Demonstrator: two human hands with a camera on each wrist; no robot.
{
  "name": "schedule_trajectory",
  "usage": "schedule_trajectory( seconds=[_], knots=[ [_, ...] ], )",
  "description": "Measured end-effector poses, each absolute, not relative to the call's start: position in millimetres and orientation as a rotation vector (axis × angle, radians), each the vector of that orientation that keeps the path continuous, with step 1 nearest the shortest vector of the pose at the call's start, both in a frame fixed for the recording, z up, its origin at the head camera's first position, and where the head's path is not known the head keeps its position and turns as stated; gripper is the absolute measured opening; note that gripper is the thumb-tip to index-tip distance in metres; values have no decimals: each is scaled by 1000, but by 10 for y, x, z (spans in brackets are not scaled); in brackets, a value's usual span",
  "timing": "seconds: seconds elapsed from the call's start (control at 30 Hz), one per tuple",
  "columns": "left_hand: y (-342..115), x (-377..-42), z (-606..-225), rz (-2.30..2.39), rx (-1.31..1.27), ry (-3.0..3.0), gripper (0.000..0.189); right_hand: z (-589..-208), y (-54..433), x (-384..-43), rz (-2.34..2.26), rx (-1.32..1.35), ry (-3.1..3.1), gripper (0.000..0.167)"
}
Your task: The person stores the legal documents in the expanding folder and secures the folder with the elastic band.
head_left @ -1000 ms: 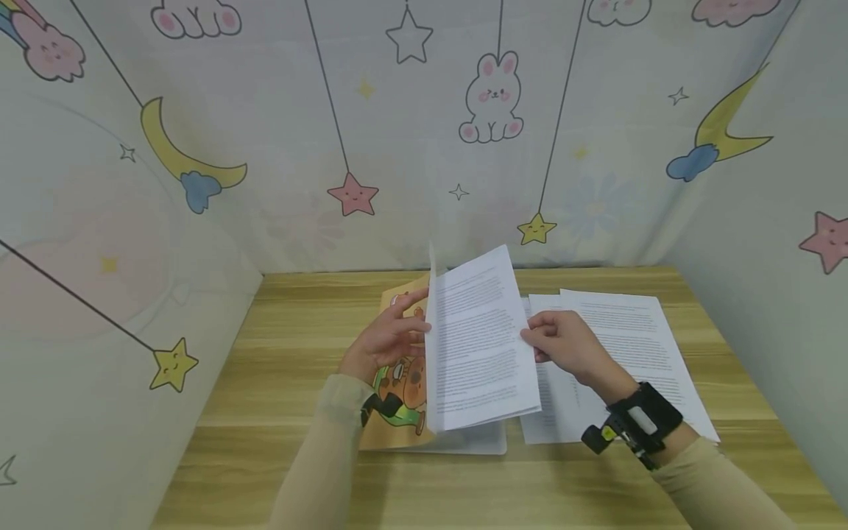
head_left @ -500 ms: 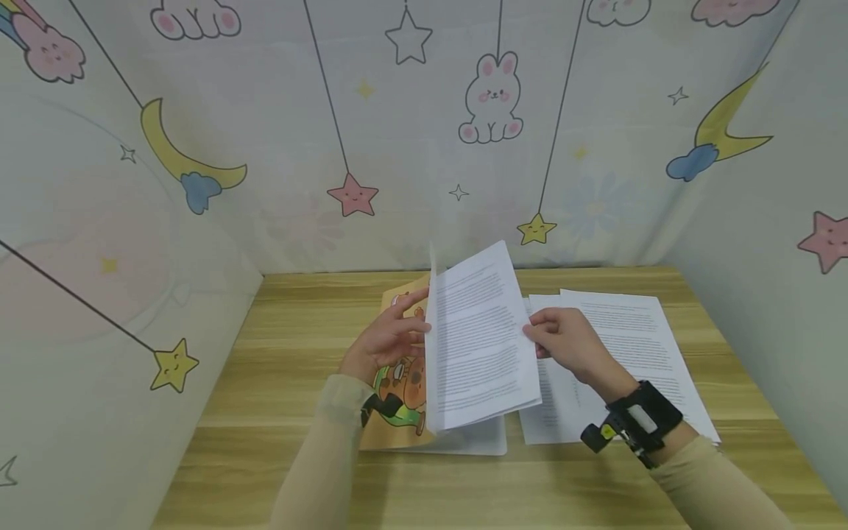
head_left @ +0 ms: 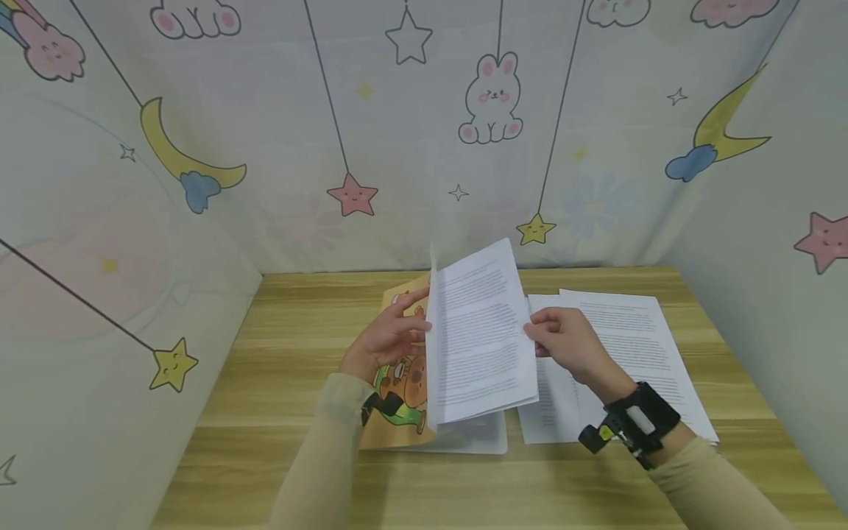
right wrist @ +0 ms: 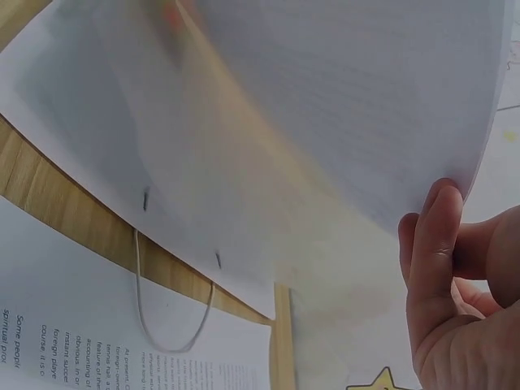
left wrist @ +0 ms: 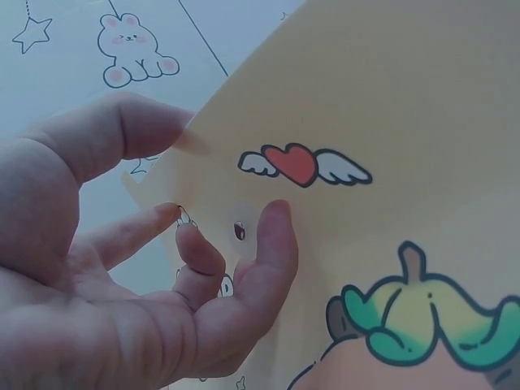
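A folder (head_left: 380,436) with an orange cartoon cover stands partly opened on the table, its cover raised. My left hand (head_left: 384,340) holds the raised cover by its edge; in the left wrist view the thumb meets the edge and the other fingertips lie at the orange face (left wrist: 439,97). With thumb and fingers my right hand (head_left: 563,342) pinches the outer edge of several printed paper sheets (head_left: 486,331). They lean at a slant against the inside of the cover, over the folder's white back. The sheets' inner edge is hidden by the cover.
More printed sheets (head_left: 623,353) lie overlapping on the wooden table (head_left: 291,353) to the right of the folder. A thin elastic cord (right wrist: 142,313) loops from the folder's edge over one of them. A patterned fabric wall (head_left: 397,118) stands behind.
The pinched sheets have shifted slightly up and away from me, their lower edge rising, with my right hand moving a little along with them. My left hand and the folder stay put.
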State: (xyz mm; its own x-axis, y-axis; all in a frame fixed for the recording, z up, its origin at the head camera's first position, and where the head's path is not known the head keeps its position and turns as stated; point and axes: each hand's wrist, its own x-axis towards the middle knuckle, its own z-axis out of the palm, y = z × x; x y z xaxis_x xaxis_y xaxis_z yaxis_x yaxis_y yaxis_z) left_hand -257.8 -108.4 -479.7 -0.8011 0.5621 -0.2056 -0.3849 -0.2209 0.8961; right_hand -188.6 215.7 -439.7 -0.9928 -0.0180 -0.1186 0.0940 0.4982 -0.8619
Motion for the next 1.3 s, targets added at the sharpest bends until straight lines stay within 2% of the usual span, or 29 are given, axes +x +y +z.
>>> schedule_trajectory(
  seconds=[1.3],
  knots=[
    [-1040, -2584, -4743, 2043, 204, 1471, 82, -4501, 1900, -2008, -1456, 6, 2528, 24]
  ],
)
